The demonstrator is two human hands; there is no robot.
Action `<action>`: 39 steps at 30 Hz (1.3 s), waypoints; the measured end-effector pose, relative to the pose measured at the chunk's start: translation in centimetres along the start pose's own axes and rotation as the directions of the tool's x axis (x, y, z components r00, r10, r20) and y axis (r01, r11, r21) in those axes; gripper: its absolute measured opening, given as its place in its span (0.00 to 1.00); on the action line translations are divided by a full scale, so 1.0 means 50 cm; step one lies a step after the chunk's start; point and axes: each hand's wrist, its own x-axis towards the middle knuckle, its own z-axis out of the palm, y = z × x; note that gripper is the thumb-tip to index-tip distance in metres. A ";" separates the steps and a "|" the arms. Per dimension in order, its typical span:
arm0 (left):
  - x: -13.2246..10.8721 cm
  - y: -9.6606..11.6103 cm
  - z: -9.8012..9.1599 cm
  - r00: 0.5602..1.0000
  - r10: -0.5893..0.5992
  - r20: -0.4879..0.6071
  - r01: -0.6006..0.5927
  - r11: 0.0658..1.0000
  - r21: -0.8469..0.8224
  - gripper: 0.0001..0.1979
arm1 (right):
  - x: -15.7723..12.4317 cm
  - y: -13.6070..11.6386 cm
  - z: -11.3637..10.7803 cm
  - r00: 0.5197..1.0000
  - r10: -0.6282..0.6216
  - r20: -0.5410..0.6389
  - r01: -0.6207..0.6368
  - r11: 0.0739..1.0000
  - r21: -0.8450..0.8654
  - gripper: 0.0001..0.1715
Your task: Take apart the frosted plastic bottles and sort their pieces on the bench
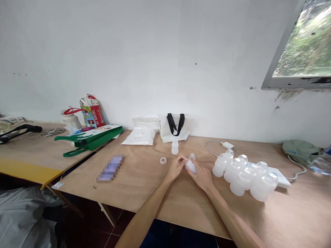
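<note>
A translucent white baby bottle lies tilted in my right hand, whose fingers wrap round its body. Fingers pinched, my left hand meets the bottle's upper end; whatever small part sits between these fingertips is too small to make out. Just behind the hands is a clear dome cap. A white ring rests on the table left of them. Farther back stands another bottle. To the right, several capped bottles are grouped close together.
Against the wall are a white plastic package and a white bag with black handles. A white cable with an adapter lies behind the bottles, a white box beside them. A green bag bridges the left tables.
</note>
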 end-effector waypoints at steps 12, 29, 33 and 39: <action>-0.012 -0.019 0.011 0.995 0.099 -0.029 -0.088 0.961 0.262 0.11 | 0.008 0.014 0.017 0.999 0.049 0.012 -0.050 0.961 0.271 0.28; -0.014 -0.035 -0.156 0.878 0.139 -0.458 0.048 0.927 0.373 0.13 | 0.011 0.019 0.020 0.995 0.097 0.030 -0.090 0.703 0.706 0.32; -0.017 -0.058 -0.187 0.909 0.089 -0.407 0.103 0.898 0.427 0.14 | 0.011 0.016 0.017 0.993 0.115 0.028 -0.100 0.697 0.710 0.31; -0.018 -0.054 -0.140 0.968 0.088 -0.235 0.016 0.914 0.405 0.15 | 0.013 0.020 0.027 0.992 0.121 0.026 -0.103 0.690 0.717 0.33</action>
